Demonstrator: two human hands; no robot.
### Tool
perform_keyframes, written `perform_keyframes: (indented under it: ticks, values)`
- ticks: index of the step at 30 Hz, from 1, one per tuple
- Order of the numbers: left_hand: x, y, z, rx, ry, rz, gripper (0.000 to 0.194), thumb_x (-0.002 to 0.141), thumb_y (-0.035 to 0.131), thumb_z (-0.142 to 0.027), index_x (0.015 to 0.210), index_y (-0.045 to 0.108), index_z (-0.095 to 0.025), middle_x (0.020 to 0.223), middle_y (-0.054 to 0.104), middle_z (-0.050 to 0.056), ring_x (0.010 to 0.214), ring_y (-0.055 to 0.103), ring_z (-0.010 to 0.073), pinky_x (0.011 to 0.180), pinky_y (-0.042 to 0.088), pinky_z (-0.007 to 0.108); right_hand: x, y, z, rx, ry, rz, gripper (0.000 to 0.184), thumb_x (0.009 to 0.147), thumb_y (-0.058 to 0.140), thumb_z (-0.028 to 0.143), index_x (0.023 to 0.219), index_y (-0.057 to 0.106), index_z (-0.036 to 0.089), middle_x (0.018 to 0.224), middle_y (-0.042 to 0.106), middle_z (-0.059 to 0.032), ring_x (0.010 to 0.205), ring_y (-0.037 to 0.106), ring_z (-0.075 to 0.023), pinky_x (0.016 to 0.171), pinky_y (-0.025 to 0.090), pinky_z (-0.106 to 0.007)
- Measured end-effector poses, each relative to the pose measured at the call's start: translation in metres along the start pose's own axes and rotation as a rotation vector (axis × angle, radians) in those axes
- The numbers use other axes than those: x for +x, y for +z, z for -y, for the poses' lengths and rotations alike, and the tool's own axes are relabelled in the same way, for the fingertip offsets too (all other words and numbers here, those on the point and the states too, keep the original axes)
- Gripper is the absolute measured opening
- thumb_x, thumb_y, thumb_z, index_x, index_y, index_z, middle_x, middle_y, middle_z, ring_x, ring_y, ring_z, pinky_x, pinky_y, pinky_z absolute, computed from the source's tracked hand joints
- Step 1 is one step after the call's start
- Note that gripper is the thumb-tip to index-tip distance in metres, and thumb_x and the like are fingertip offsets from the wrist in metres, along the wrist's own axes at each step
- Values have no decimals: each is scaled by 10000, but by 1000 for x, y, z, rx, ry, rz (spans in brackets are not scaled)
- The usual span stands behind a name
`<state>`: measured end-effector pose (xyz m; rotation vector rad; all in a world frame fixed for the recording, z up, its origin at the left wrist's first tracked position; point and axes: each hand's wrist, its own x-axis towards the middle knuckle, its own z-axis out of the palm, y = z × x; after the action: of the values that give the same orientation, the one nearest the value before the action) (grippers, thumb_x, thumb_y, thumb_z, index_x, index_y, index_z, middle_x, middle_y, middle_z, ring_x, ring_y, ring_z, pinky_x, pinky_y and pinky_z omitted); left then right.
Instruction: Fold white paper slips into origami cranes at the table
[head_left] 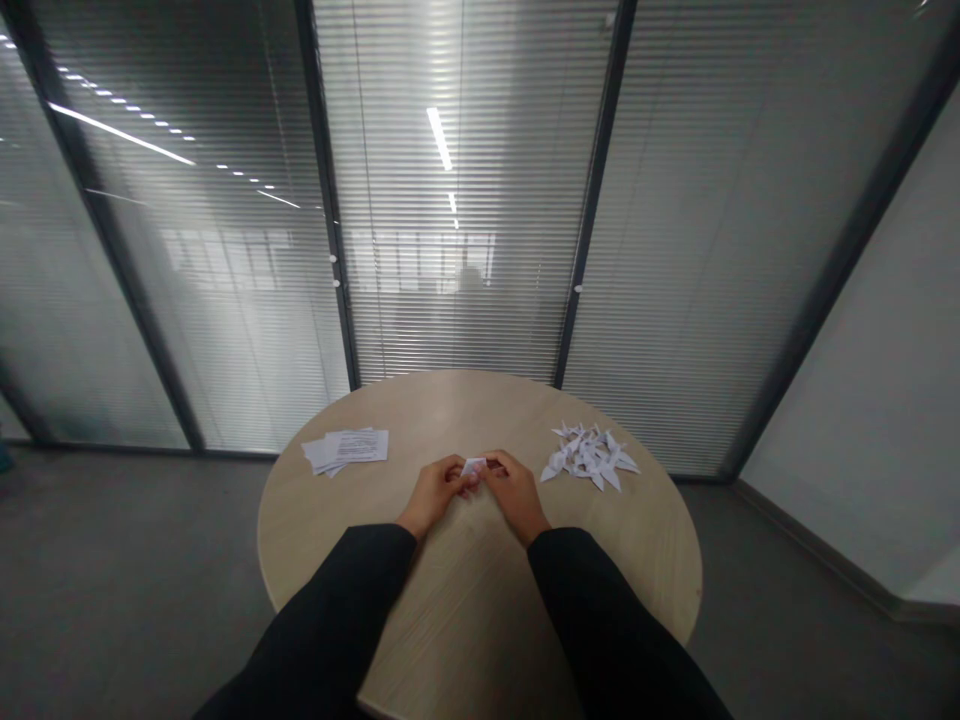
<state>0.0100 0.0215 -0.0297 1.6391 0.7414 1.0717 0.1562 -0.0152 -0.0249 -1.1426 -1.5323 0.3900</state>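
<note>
Between my two hands, over the middle of the table, is a small folded piece of white paper (472, 466). My left hand (436, 492) pinches it from the left, fingers closed. From the right, my right hand (514, 490) grips its other side with thumb and fingers. Fingers cover much of the paper, so its full shape is hidden. To the right of my right hand lies a pile of folded white paper cranes (591, 455). Left of my left hand, a loose stack of white paper sheets (351, 447) with printed text lies flat.
The round wooden table (480, 400) stands close to a glass partition with blinds (457, 300) and dark frames. A white wall (862, 430) rises on the right. Grey floor (150, 560) surrounds the table.
</note>
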Motion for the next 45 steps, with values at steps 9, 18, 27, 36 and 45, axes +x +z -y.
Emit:
perform_keyframes:
  ticks: [9, 18, 27, 36, 45]
  values:
    - [-3, 0, -4, 39, -65, 120, 305, 655, 690, -416, 732, 631, -127, 622, 648, 38, 556, 587, 126, 555, 464, 232, 1, -2, -3, 38, 27, 16, 195, 739, 605, 370, 707, 659, 185, 719, 637, -13, 647, 588, -143, 605, 455, -246]
    - [-6, 0, -5, 197, 32, 154, 261, 766, 578, -400, 752, 611, -141, 655, 630, 28, 513, 526, 100, 533, 427, 217, 4, -2, -6, 119, 134, 4, 235, 703, 632, 404, 695, 650, 170, 670, 638, -12, 609, 560, -153, 593, 424, -259]
    - [-7, -3, -7, 352, 89, 52, 189, 733, 615, -344, 798, 634, -167, 633, 598, -14, 529, 491, 105, 532, 378, 208, 4, -3, -6, 208, 151, 60, 272, 708, 633, 432, 711, 658, 161, 687, 647, -19, 661, 567, -166, 624, 431, -267]
    - [-10, -4, -19, 334, 189, -107, 270, 693, 680, -277, 955, 691, -208, 862, 707, 36, 745, 611, 170, 734, 459, 264, 3, -2, -1, 447, 272, 14, 330, 679, 660, 498, 708, 638, 171, 627, 597, 2, 605, 542, -152, 584, 440, -267]
    - [-11, -7, -21, 267, 185, -146, 249, 720, 656, -328, 921, 723, -197, 898, 722, 71, 748, 650, 197, 737, 497, 294, 3, -1, -2, 618, 351, 71, 333, 650, 695, 482, 727, 634, 164, 725, 632, -21, 657, 576, -148, 614, 470, -269]
